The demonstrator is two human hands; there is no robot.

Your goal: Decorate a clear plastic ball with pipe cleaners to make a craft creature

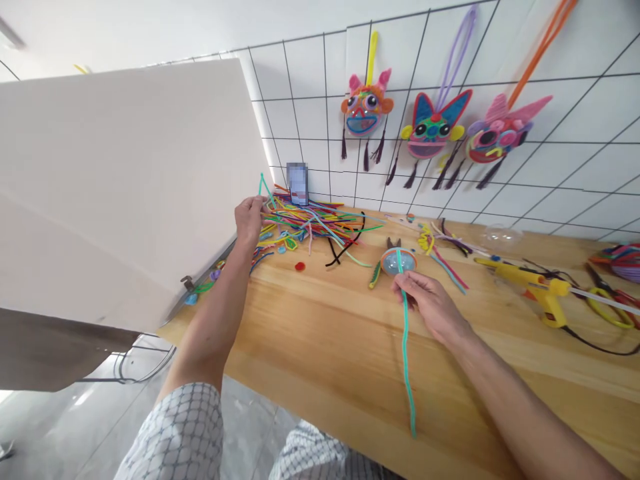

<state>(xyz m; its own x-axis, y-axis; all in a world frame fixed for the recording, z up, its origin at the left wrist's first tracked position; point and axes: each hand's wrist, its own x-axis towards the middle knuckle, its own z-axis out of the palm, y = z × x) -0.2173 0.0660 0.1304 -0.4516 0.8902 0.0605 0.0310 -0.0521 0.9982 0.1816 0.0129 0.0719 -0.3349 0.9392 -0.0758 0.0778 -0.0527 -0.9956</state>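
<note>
A long teal pipe cleaner (407,360) is pinched in my right hand (425,300); its upper end lies over a clear round dome with an orange rim (388,263), and its lower end hangs toward the near table edge. Behind the dome, the dark jaws of a pair of pliers (394,243) stick out, with a green handle at the left. At the left of a pile of colourful pipe cleaners (320,220), my left hand (251,217) has its fingers closed on a bent teal pipe cleaner (261,183).
A phone (298,183) stands behind the pile. A yellow glue gun (543,293) and scissors (607,307) lie at the right. A big white board (130,187) borders the left side. Three decorated masks (433,130) hang on the tiled wall.
</note>
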